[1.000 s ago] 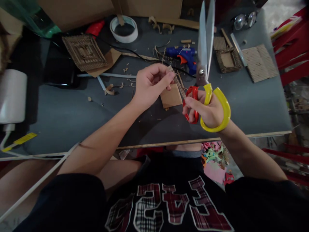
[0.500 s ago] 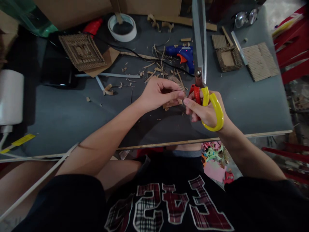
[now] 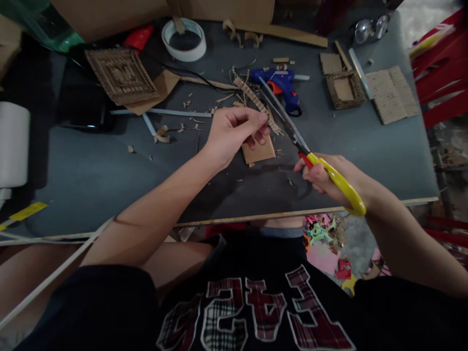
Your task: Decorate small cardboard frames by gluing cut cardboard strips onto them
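Observation:
My left hand (image 3: 237,131) pinches a narrow corrugated cardboard strip (image 3: 252,95) between thumb and fingertips; the strip slants from upper left to lower right. My right hand (image 3: 325,175) is wrapped round the scissors (image 3: 338,180), which have yellow and red handles. Their long blades point up and left, almost together, and lie just right of the strip; whether they touch it I cannot tell. Beneath my left fingers, a small flat cardboard piece (image 3: 260,148) rests on the table, partly covered by the hand.
A blue glue gun (image 3: 287,83) lies behind the blades. Around are a tape roll (image 3: 199,51), a square corrugated panel (image 3: 122,75), a small cardboard tray (image 3: 336,100), a corrugated sheet (image 3: 393,95), glasses (image 3: 371,29) and cardboard scraps. A white cable (image 3: 54,278) crosses the table's front edge.
The scissors have swung from pointing straight away to slanting left, and my right hand has moved right, apart from the left. The corrugated strip now shows at my left fingertips.

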